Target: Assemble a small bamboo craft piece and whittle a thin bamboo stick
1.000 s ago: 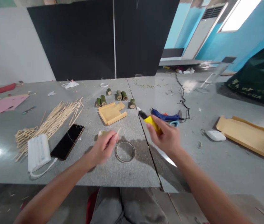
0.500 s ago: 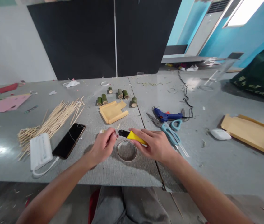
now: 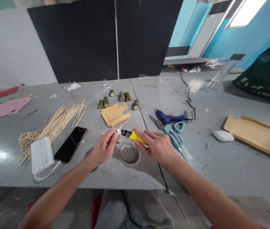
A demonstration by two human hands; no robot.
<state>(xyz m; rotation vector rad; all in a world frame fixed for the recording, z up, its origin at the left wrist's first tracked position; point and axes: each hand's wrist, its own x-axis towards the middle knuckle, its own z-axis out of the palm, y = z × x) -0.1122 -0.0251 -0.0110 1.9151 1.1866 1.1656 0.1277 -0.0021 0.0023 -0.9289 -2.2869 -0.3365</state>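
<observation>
In my right hand [image 3: 155,144] is a yellow and black utility knife [image 3: 137,137], its front end pointing left at my left hand. The fingers of my left hand [image 3: 105,144] are pinched at the knife's tip, where a small pale piece shows; whether they grip it, the blade or something else I cannot tell. A thin round ring [image 3: 129,154] lies on the table just below the knife. Beyond my hands sits a folded piece of tan cardboard [image 3: 115,115], with several short green bamboo pieces [image 3: 127,96] standing behind it.
Thin wooden sticks [image 3: 60,119] are piled at left, near a white power bank [image 3: 41,155] cabled to a black phone [image 3: 71,144]. To the right lie a blue glue gun [image 3: 169,117], light-blue scissors [image 3: 174,135], a white case [image 3: 223,136] and a cardboard tray [image 3: 254,136].
My hands and the knife have shifted slightly, and a white piece now shows at the knife's tip by my left fingertips. The head view has turned a little.
</observation>
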